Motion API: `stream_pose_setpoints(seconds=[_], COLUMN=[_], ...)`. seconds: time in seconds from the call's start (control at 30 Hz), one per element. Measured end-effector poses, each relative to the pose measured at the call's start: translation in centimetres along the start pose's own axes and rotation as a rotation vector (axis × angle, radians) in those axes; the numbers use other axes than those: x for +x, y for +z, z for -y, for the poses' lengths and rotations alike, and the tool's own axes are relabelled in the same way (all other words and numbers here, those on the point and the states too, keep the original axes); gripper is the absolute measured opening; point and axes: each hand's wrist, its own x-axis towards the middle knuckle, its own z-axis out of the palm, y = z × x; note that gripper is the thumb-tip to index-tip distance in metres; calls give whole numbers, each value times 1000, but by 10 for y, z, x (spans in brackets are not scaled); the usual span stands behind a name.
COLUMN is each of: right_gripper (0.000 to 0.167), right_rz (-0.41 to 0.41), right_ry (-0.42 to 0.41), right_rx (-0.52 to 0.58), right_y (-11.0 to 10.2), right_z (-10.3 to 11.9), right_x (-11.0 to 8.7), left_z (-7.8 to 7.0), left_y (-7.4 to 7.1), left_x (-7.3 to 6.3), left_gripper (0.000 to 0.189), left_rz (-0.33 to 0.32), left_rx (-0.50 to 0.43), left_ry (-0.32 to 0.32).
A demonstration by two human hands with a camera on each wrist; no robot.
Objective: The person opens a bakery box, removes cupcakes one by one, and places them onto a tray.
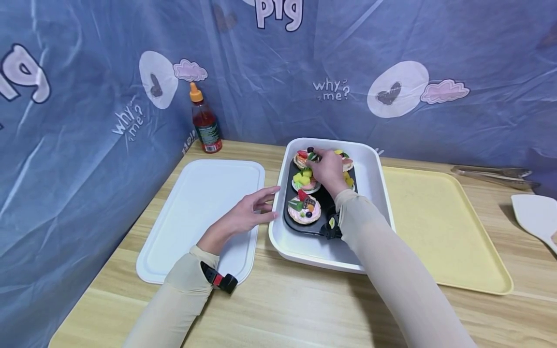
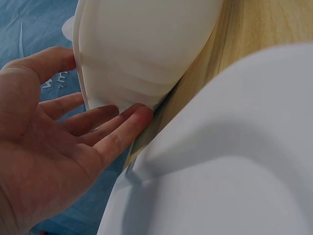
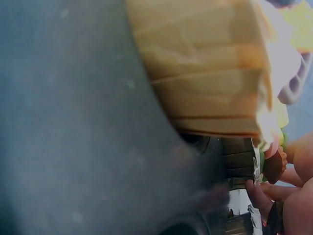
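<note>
My right hand (image 1: 328, 169) reaches over a black muffin pan (image 1: 322, 227) in a white basin (image 1: 304, 261). Its thumb and finger pinch the edge of a fruit tart (image 1: 301, 159) at the back left. In the right wrist view, fingertips (image 3: 259, 196) meet pleated cups, and a nearer tart (image 3: 205, 73) fills the top. A yellow-topped tart (image 1: 304, 181) and a pink-cream tart (image 1: 304, 210) sit in front of it; others on the right are partly hidden. My left hand (image 1: 248, 212) touches the basin's left side, fingers extended and slightly bent.
A white tray (image 1: 204, 193) lies left of the basin, a yellow tray (image 1: 439, 227) to its right. Metal tongs (image 1: 491, 174) and a white spatula (image 1: 535, 215) are farther right. A sauce bottle (image 1: 206, 123) stands at the back left, by the blue cloth (image 1: 278, 87).
</note>
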Motion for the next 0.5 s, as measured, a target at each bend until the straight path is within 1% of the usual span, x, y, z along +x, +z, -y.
stream_pose_setpoints(seconds=[0.33, 0.5], right_gripper=[47, 47], right_rz=[12, 7], right_ry=[32, 30], right_rx=[24, 20], right_y=[0, 0], right_z=[1, 0], right_x=[-1, -1], left_z=[0, -2], left_y=[0, 0], left_x=[0, -1], left_gripper=[67, 68], left_rz=[2, 4], left_rx=[-1, -3], left_ry=[-13, -13])
